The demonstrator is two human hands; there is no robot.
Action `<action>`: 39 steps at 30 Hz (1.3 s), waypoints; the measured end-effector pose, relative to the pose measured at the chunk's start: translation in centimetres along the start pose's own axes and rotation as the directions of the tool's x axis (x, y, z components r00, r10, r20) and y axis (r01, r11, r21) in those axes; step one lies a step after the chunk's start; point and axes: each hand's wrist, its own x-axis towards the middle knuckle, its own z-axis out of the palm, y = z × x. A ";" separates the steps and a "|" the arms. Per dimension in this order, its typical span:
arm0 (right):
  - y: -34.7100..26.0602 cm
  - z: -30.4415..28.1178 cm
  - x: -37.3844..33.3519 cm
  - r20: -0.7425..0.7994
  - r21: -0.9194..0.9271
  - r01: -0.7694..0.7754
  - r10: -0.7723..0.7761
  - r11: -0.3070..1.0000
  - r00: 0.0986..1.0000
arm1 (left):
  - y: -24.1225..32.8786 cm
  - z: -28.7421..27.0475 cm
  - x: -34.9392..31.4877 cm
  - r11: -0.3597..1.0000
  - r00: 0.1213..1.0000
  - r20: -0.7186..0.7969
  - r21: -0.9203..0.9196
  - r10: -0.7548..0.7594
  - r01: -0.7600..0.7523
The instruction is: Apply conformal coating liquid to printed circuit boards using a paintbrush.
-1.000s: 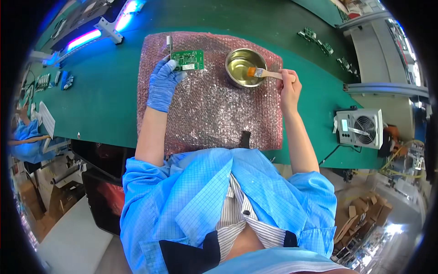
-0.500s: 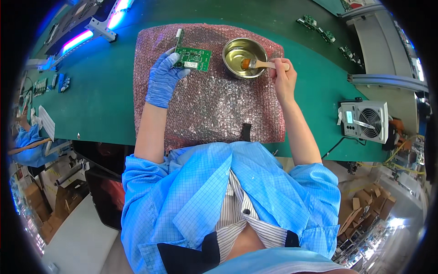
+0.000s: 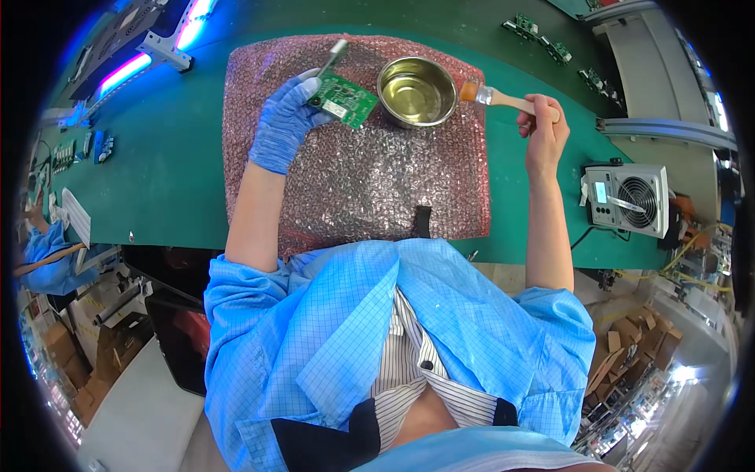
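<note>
Gloved in blue, my left hand (image 3: 286,124) grips a green circuit board (image 3: 351,101) by its left edge, above the bubble wrap. The board is tilted, and a second upright piece with a pale tip stands at its hand side. My bare right hand (image 3: 543,126) is closed round the wooden handle of a flat paintbrush (image 3: 503,99), its orange bristles pointing left. Between the two hands sits a round metal bowl (image 3: 417,93) with a clear yellowish liquid in it. The brush is outside the bowl, to the right of its rim.
Reddish bubble wrap (image 3: 354,189) covers the middle of the green table (image 3: 173,189). On the right stands a white device with a fan (image 3: 627,198). Several circuit boards (image 3: 539,38) lie at the far right. A lit purple lamp frame (image 3: 149,63) is at the far left.
My right hand has lifted the brush out of the bowl and moved it to the right. In my left hand the circuit board has turned and tilted slightly.
</note>
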 end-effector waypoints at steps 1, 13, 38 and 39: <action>-0.3 0.4 0.0 0.029 0.024 0.011 -0.012 1.000 1.000 | 0.1 0.5 0.1 1.000 0.999 0.038 0.018 -0.016 0.015; -2.7 6.3 -0.4 0.549 0.083 0.067 -0.102 0.994 0.830 | 0.7 2.8 0.6 0.961 0.960 0.238 0.266 -0.148 0.082; -2.2 9.5 -2.0 0.452 -0.007 0.270 -0.238 0.963 0.860 | 1.0 2.9 0.9 0.957 0.986 0.168 0.283 0.016 -0.064; -2.1 10.0 -2.1 0.466 -0.030 0.299 -0.251 0.954 0.848 | 1.0 2.9 0.9 0.952 0.988 0.155 0.300 0.020 -0.066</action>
